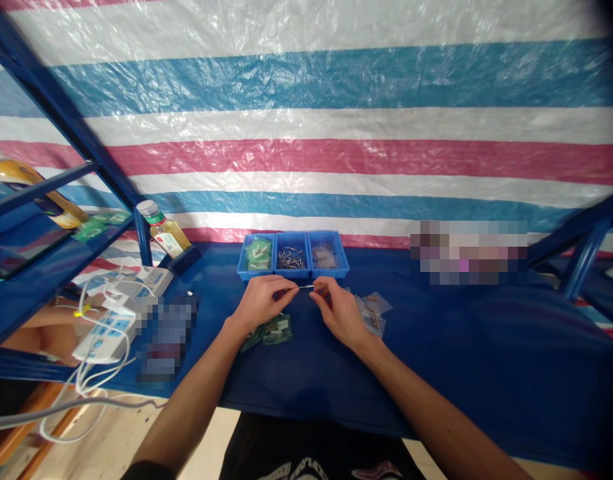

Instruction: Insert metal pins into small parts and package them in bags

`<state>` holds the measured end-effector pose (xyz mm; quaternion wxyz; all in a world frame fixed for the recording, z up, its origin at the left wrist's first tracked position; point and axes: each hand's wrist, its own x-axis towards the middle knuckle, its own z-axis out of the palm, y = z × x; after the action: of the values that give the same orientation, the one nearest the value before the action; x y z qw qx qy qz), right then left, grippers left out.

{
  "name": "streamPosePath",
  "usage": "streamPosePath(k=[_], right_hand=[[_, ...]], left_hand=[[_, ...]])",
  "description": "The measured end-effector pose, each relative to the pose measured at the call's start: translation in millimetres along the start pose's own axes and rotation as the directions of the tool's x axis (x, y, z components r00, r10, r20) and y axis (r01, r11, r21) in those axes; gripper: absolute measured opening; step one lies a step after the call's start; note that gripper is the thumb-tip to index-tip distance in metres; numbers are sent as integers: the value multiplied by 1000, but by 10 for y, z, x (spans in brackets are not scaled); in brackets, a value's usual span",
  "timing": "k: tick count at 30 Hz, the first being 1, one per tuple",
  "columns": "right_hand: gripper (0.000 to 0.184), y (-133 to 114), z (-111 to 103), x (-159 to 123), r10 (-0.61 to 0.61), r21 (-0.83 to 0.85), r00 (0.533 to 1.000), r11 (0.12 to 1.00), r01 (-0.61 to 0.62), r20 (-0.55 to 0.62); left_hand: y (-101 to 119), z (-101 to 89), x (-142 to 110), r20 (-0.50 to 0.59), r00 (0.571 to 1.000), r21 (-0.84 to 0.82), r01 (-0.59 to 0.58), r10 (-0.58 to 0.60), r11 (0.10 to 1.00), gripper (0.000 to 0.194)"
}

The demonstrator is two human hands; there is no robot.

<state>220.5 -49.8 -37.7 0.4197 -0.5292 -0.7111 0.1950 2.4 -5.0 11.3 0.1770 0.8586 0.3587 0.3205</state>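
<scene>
Between my two hands, in front of the bins, is a thin, light-coloured metal rod (305,287). My left hand (263,300) pinches its left end, and the fingertips of my right hand (337,310) close on its right end. Green packets (277,329) with small parts inside lie under and beside my left wrist. Clear plastic bags (373,305) holding small brown-looking pieces lie beside my right hand. Just beyond the hands stand joined blue bins: green packets (259,252) at left, loose metal pins (291,259) in the middle, small clear bags (324,256) at right.
White power strips (109,333) and tangled cables (86,380) lie at the left of the blue table (436,373). A bottle (163,230) leans by the blue frame (117,193). A blurred-out item lies at left, another at back right. Behind hangs a striped sheet (306,157).
</scene>
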Motion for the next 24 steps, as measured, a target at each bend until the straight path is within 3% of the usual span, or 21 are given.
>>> streamPosePath(k=[2,4,7,10,18,22,24], right_hand=[[27,13,5,8,23,4,1000,1000,-23,-6],[27,21,3,14,18,2,1000,1000,-18,15],[20,4,-4,7,-57,-17,995,998,59,79],[16,-41,2,-22,-160,-29,971,985,168,180],[16,-121,90,-87,-248,-34,919,962,271,308],[15,-143,91,-88,-262,-56,909,954,295,323],[15,-155,88,-90,-266,-63,906,951,302,330]], left_hand=[[-4,17,16,-121,981,-135,136,-153,981,27],[-29,35,33,-220,919,-290,260,-328,921,31],[-91,57,53,-246,838,-418,361,-487,834,36],[-140,74,59,-229,797,-481,407,-559,777,41],[-203,79,62,-225,771,-424,472,-595,773,48],[-228,42,57,-137,828,-353,472,-543,808,53],[-244,29,49,-151,853,-296,443,-500,846,51]])
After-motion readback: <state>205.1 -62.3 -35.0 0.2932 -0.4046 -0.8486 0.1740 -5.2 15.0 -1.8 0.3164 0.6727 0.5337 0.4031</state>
